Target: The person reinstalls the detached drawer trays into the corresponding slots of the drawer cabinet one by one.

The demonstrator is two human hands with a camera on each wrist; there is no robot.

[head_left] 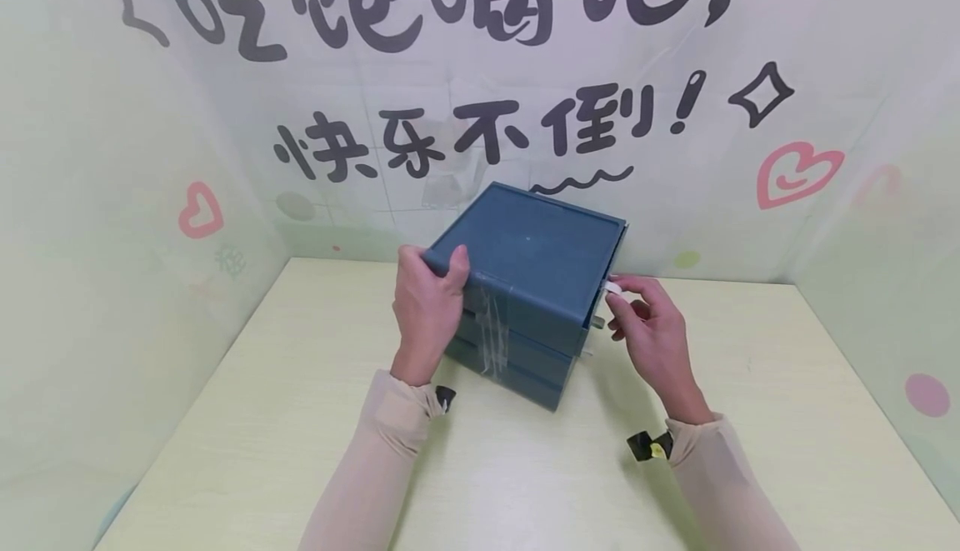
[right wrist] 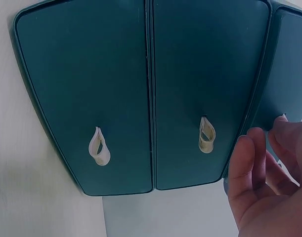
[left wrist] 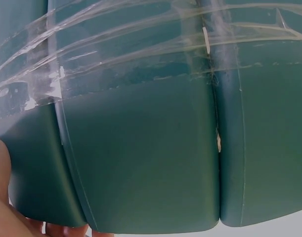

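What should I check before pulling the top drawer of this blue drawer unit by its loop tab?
1. Left hand steadying the drawer unit: ok, it grips the top left corner, thumb on the lid.
2. Right hand on the top pull tab: ok, fingertips pinch the white loop.
3. Clear tape over the left side: not ok, strips cross the stacked tiers and may resist the pull.
4. Lower drawers closed: ok, the right wrist view shows two fronts flush, each lower tab hanging free.
5. Unit seated flat on the table: ok, as far as the head view shows.
6. Drawer contents: cannot tell.
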